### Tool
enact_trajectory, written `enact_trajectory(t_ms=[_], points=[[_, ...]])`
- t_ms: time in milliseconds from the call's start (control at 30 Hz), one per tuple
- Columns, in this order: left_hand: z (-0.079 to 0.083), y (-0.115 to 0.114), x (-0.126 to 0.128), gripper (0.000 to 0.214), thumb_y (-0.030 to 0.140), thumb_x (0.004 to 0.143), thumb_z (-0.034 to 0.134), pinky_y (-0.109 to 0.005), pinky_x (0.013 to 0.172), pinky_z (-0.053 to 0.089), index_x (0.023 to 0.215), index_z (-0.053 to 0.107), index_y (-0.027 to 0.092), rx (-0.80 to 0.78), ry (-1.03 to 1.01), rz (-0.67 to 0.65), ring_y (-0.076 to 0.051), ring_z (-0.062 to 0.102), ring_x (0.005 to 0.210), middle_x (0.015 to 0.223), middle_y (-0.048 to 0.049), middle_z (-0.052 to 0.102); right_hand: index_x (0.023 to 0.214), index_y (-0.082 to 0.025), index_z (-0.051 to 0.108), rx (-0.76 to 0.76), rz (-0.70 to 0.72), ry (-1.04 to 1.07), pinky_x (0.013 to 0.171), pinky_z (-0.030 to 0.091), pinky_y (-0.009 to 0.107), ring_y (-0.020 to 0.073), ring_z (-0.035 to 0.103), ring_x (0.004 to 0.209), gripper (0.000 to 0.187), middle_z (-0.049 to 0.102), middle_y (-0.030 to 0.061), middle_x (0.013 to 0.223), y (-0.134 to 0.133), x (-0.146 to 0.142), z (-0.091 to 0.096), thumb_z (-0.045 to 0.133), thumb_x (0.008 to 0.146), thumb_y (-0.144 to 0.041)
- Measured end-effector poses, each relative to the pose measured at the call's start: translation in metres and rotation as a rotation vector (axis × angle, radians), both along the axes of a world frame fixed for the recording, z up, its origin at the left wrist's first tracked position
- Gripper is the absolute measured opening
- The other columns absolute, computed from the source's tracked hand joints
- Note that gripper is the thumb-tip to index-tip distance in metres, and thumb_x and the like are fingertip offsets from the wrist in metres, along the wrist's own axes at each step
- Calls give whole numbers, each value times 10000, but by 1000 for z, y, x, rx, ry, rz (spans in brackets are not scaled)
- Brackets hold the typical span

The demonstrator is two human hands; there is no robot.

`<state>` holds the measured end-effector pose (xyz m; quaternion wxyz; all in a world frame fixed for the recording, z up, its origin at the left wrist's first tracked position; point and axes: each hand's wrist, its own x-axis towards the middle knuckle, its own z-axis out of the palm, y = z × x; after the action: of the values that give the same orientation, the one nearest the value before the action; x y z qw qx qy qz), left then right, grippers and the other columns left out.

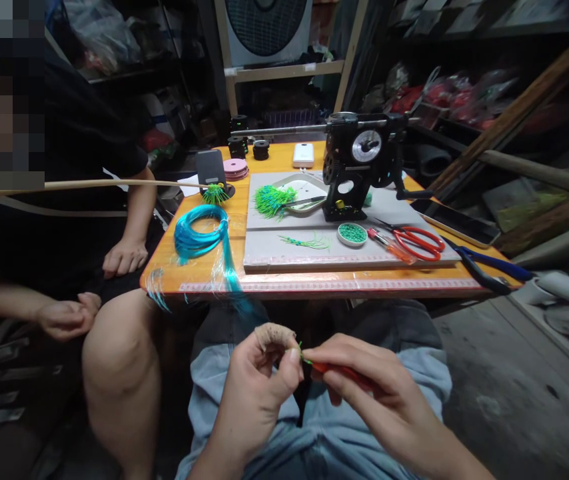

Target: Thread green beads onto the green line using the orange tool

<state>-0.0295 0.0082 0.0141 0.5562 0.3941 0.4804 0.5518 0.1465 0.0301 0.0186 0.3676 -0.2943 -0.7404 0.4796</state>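
Above my lap, my left hand (259,393) is closed in a pinch, with tan tape wrapped round its index finger. Between its thumb and finger is a short bright green strand (300,345). My right hand (379,383) grips a slim red-handled tool (320,367), pointing left. The tool's tip meets the strand beside my left thumb; its exact shape is hidden by my fingers. On the grey board (274,257) in front lie several loose green strands (304,243). Near them is a small white dish of green beads (352,233).
A black cranked machine (347,167) stands on the board. Around it are a green bundle (272,200), red-handled scissors (419,241), blue-handled pliers (484,263) and a phone (457,221). A blue line coil (199,230) lies left. Another person's hand (127,257) rests nearby.
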Motion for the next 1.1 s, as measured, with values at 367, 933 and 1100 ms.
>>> enact_trajectory(t_ms=[367,933,1100], points=[[-3,1,5,10,181,800,659,-230,633,483,794,660,173,76,211,122,-120,547,634,713,-2,615,1272,-273,594,42,-236,-58,675,517,226,135,638,805,333,640,43,960,-9,-15,-7,499,980,-144],[-3,4,2,18,177,859,610,-203,693,479,854,627,177,82,170,3,-101,576,697,760,16,616,1209,-285,651,-144,-50,77,530,436,180,79,530,619,281,618,13,880,1,-3,-1,492,1001,-183],[-3,6,-7,41,191,885,582,-198,667,453,859,613,188,89,315,-71,-103,538,702,765,22,588,1312,-255,573,252,55,-179,726,470,221,118,593,869,412,624,46,1022,15,10,14,466,967,-57]])
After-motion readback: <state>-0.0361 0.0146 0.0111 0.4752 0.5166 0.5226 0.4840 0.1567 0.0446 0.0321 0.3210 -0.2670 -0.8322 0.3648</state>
